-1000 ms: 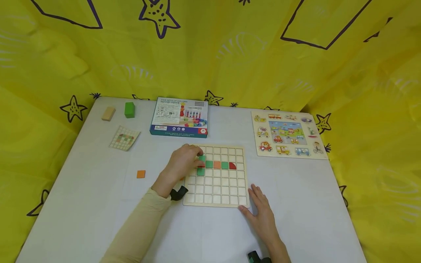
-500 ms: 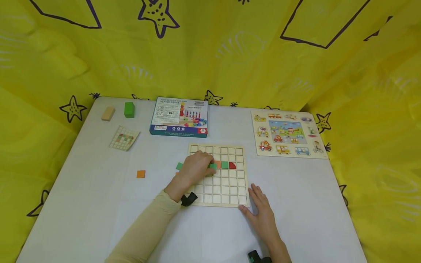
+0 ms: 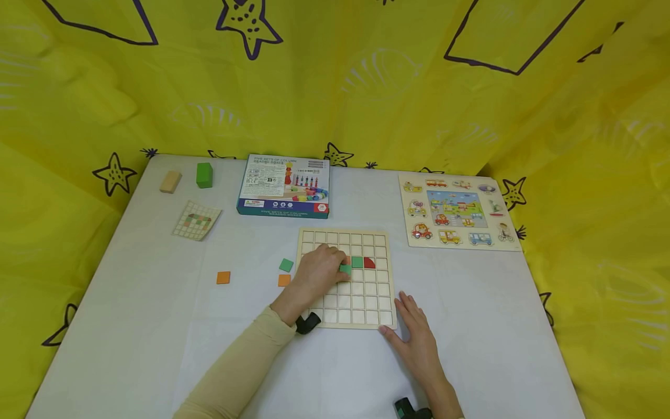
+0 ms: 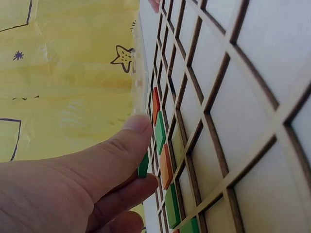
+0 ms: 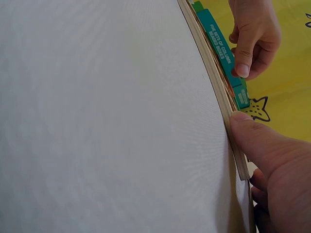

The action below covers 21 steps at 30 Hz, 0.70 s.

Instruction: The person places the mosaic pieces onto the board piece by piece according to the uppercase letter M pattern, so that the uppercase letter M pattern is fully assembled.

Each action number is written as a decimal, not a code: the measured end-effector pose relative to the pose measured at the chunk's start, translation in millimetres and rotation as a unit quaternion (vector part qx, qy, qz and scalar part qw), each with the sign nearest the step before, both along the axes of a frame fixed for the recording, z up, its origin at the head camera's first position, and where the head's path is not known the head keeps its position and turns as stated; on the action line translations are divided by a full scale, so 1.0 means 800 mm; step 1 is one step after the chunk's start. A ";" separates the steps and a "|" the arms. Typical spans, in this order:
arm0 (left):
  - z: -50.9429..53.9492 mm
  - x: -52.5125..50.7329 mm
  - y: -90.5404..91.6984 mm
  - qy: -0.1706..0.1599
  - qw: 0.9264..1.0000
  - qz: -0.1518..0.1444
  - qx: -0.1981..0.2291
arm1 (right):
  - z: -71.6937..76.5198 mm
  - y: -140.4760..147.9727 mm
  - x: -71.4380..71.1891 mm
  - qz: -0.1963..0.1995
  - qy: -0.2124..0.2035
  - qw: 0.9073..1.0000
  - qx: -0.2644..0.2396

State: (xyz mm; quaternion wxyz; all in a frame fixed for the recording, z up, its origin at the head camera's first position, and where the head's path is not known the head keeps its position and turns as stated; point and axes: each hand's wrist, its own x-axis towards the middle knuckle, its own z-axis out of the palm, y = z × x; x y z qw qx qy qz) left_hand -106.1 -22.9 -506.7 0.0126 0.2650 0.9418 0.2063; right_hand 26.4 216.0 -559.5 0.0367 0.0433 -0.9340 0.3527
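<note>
A wooden grid board [image 3: 358,302] lies on the white table. My left hand [image 3: 319,270] is over its upper middle and pinches a green square tile [image 4: 143,166] between thumb and fingers, just above the cells. In the row beneath sit a red quarter-round piece [image 3: 369,263], a green tile [image 3: 357,262] and a salmon tile [image 4: 165,167]; more green tiles [image 4: 172,206] show in the left wrist view, hidden by my hand in the head view. My right hand [image 3: 420,343] rests at the board's lower right corner, thumb [image 5: 250,128] touching its edge, fingers extended along the side.
Left of the board lie a loose green tile [image 3: 285,265] and two orange tiles [image 3: 284,280]. Farther back are a pattern card [image 3: 197,220], a green block [image 3: 205,175], a plain wooden block [image 3: 170,181], a boxed bead set [image 3: 284,186] and a vehicle puzzle [image 3: 460,212].
From the board's upper left, my left hand has moved right along the row and now holds a green tile. Loose tiles beside the board have come into sight. My right hand stays put.
</note>
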 end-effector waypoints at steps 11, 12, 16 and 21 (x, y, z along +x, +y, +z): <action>-0.005 0.004 0.006 0.000 1.000 0.016 -0.020 | -0.003 0.001 -0.001 0.006 0.015 1.000 0.007; -0.006 0.004 0.006 -0.002 1.000 0.019 -0.019 | -0.003 0.001 -0.002 0.006 0.013 1.000 0.008; -0.009 0.006 0.008 0.000 0.999 0.027 -0.027 | -0.003 0.001 -0.002 0.002 0.000 1.000 0.005; -0.011 0.007 0.008 0.007 0.999 0.031 -0.043 | -0.001 0.001 -0.002 0.000 -0.016 1.000 0.003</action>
